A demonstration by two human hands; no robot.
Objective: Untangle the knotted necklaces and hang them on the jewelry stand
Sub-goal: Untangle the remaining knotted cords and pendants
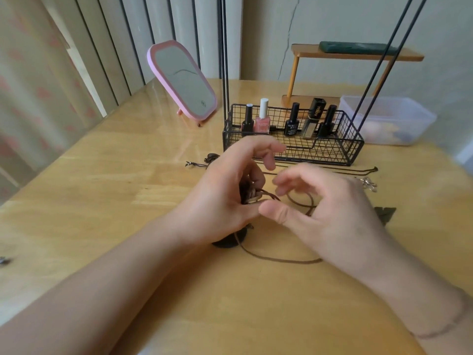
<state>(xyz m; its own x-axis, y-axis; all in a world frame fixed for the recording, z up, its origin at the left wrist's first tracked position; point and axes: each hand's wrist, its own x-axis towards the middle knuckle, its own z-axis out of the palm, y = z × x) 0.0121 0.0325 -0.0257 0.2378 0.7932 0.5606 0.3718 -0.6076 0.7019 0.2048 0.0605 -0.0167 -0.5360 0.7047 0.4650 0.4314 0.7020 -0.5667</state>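
Bare forearms; thin bracelet point(445, 326), perhaps.

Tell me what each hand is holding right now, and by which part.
The left hand grips the brown cord necklace at its knotted tangle. The right hand hovers beside it, fingers curled, apparently holding nothing.

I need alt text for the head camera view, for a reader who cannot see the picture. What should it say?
Two bare hands work above a wooden table: the left hand holds a knotted brown cord necklace, while the right hand reaches toward it with curled fingers. Behind them stand a black wire basket of nail polish bottles and a pink mirror.
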